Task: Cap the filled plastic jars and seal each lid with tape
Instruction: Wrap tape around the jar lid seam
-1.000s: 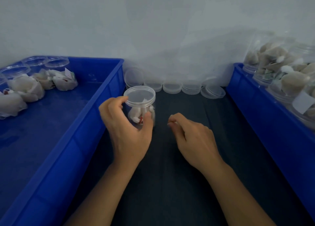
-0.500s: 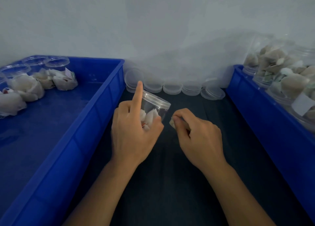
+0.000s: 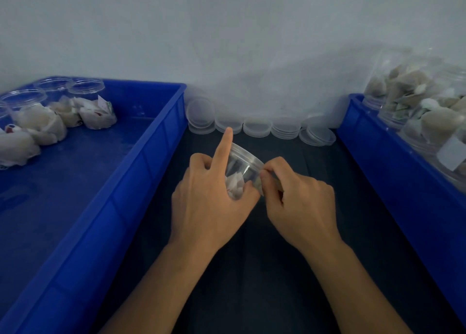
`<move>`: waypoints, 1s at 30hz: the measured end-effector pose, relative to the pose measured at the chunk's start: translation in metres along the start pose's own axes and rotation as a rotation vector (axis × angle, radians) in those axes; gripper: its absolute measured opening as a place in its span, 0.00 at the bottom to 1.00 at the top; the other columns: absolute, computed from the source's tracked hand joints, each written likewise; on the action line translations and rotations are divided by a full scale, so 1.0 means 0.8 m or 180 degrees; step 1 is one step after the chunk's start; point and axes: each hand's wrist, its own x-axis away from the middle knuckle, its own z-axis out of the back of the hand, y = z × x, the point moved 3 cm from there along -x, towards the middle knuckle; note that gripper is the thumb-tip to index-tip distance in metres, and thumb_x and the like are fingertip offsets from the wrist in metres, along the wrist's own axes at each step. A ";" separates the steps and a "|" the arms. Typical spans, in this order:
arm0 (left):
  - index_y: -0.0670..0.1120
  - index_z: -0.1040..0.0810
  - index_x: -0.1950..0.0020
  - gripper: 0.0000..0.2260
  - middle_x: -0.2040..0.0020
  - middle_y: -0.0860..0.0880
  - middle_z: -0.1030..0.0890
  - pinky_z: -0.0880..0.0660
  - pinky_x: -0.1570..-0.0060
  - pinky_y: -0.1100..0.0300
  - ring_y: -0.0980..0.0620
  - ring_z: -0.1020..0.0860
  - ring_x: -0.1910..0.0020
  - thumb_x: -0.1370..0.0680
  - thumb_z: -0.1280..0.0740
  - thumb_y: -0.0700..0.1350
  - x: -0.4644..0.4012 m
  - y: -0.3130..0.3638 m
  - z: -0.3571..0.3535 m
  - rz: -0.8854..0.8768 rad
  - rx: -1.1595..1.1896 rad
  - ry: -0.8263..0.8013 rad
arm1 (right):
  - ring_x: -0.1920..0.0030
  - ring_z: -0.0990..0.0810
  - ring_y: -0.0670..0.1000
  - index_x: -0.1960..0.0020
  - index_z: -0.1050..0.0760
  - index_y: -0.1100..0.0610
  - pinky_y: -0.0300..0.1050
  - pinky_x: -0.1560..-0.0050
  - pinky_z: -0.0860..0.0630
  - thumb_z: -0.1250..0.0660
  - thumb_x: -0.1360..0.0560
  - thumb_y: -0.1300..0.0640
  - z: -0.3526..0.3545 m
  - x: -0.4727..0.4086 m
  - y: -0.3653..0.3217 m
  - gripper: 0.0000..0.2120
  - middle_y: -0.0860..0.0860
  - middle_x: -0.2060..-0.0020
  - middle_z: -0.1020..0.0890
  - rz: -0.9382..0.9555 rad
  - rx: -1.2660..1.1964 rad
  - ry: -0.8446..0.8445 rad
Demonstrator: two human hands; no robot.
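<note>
Left index finger (image 3: 225, 144) straight, pointing up past the lid (image 3: 248, 157) rim; remaining left fingers and thumb curled round the jar (image 3: 239, 173), gripping its wall. Left hand (image 3: 209, 200) holds the jar tilted, lid end leaning to the right and away. Right thumb and forefinger (image 3: 268, 168) pinched together at the lid's right edge, on a small clear strip, apparently tape (image 3: 259, 182); the strip is hard to make out against the jar wall. Other right fingers curled in under the right hand (image 3: 302, 205).

Jar is clear plastic, capped, white wrapped pieces visible inside. It is held above the dark mat (image 3: 252, 270), midway between the two bins.

Left blue bin (image 3: 131, 195): several capped jars (image 3: 85, 106) with whitish contents grouped in its far left corner, rest of the floor bare blue. Right blue bin (image 3: 393, 172): piled jars (image 3: 428, 111) of pale contents, one with a white label facing out. Row of spare clear lids (image 3: 257, 127) in short stacks along the wall (image 3: 227, 31) at the back of the mat, one lid at the left end leaning upright, one at the right end tilted on its stack
</note>
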 end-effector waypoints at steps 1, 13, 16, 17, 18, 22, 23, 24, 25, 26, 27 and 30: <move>0.68 0.52 0.16 0.41 0.47 0.54 0.30 0.38 0.66 0.64 0.58 0.27 0.57 0.26 0.41 0.73 0.001 0.000 0.000 -0.0003 -0.0021 0.0004 | 0.76 0.30 0.45 0.50 0.27 0.49 0.46 0.76 0.29 0.37 0.15 0.50 0.000 0.000 0.000 0.06 0.43 0.73 0.28 0.0010 0.0002 -0.0014; 0.66 0.50 0.16 0.41 0.45 0.52 0.30 0.26 0.63 0.54 0.54 0.26 0.56 0.26 0.39 0.69 0.000 -0.005 0.003 0.0083 -0.0145 0.0064 | 0.75 0.30 0.45 0.50 0.27 0.47 0.45 0.76 0.30 0.44 0.15 0.48 0.001 0.000 0.000 0.09 0.42 0.73 0.30 0.0021 -0.0126 -0.0085; 0.66 0.50 0.16 0.40 0.45 0.51 0.30 0.27 0.63 0.55 0.54 0.26 0.56 0.26 0.39 0.70 0.001 -0.002 0.001 0.0033 -0.0177 0.0077 | 0.75 0.30 0.45 0.50 0.28 0.46 0.43 0.75 0.31 0.44 0.15 0.47 0.000 0.001 -0.001 0.08 0.42 0.73 0.30 0.0034 -0.0098 -0.0133; 0.66 0.49 0.16 0.40 0.45 0.51 0.30 0.27 0.63 0.55 0.54 0.26 0.56 0.25 0.39 0.71 0.001 0.000 0.000 0.0011 -0.0178 0.0090 | 0.75 0.30 0.44 0.50 0.28 0.46 0.42 0.75 0.31 0.44 0.15 0.47 0.000 0.001 0.000 0.09 0.42 0.73 0.29 0.0035 -0.0091 -0.0155; 0.65 0.49 0.16 0.40 0.45 0.51 0.30 0.27 0.64 0.55 0.54 0.26 0.56 0.25 0.40 0.71 0.002 0.001 0.000 -0.0010 -0.0180 0.0112 | 0.75 0.30 0.44 0.50 0.27 0.46 0.42 0.75 0.31 0.44 0.15 0.46 0.000 0.001 0.000 0.09 0.42 0.73 0.29 0.0031 -0.0087 -0.0168; 0.64 0.46 0.16 0.40 0.44 0.50 0.29 0.27 0.64 0.54 0.53 0.26 0.56 0.26 0.39 0.72 0.002 0.003 0.001 -0.0066 -0.0226 0.0235 | 0.75 0.30 0.44 0.50 0.27 0.46 0.42 0.76 0.32 0.46 0.15 0.45 0.001 -0.001 0.000 0.11 0.42 0.73 0.29 0.0003 -0.0067 -0.0179; 0.64 0.45 0.16 0.40 0.44 0.50 0.29 0.27 0.64 0.53 0.52 0.26 0.56 0.26 0.38 0.71 0.003 0.004 0.001 -0.0080 -0.0242 0.0262 | 0.75 0.29 0.44 0.50 0.27 0.46 0.42 0.76 0.32 0.46 0.16 0.45 0.001 -0.001 0.000 0.11 0.42 0.73 0.29 -0.0004 -0.0076 -0.0176; 0.64 0.45 0.16 0.40 0.44 0.49 0.28 0.26 0.64 0.53 0.52 0.26 0.56 0.26 0.37 0.71 0.003 0.005 0.001 -0.0094 -0.0248 0.0288 | 0.75 0.29 0.44 0.50 0.27 0.46 0.43 0.76 0.31 0.45 0.16 0.45 0.001 -0.001 0.000 0.11 0.42 0.73 0.28 -0.0012 -0.0089 -0.0166; 0.64 0.44 0.16 0.40 0.44 0.49 0.28 0.25 0.64 0.53 0.52 0.26 0.56 0.26 0.37 0.70 0.003 0.005 0.002 -0.0108 -0.0244 0.0316 | 0.75 0.29 0.44 0.50 0.26 0.46 0.44 0.76 0.30 0.45 0.16 0.45 0.001 0.000 -0.001 0.11 0.42 0.73 0.28 -0.0022 -0.0104 -0.0152; 0.63 0.44 0.16 0.40 0.44 0.49 0.28 0.24 0.64 0.52 0.52 0.26 0.55 0.26 0.36 0.70 0.004 0.007 0.002 -0.0124 -0.0243 0.0347 | 0.75 0.29 0.44 0.50 0.26 0.46 0.45 0.76 0.29 0.44 0.16 0.45 0.001 0.000 -0.001 0.10 0.42 0.73 0.27 -0.0034 -0.0119 -0.0135; 0.63 0.43 0.16 0.39 0.44 0.49 0.28 0.24 0.63 0.51 0.52 0.26 0.55 0.26 0.36 0.70 0.004 0.008 0.003 -0.0146 -0.0257 0.0384 | 0.75 0.29 0.44 0.50 0.26 0.46 0.45 0.76 0.29 0.44 0.16 0.45 0.002 0.000 -0.001 0.10 0.42 0.73 0.27 -0.0049 -0.0126 -0.0114; 0.61 0.41 0.16 0.39 0.44 0.48 0.28 0.23 0.62 0.51 0.52 0.27 0.53 0.25 0.35 0.69 0.003 0.009 0.005 -0.0217 -0.0353 0.0471 | 0.76 0.30 0.44 0.51 0.26 0.45 0.43 0.75 0.31 0.43 0.17 0.44 0.004 0.000 -0.002 0.09 0.42 0.74 0.28 -0.0085 -0.0105 -0.0044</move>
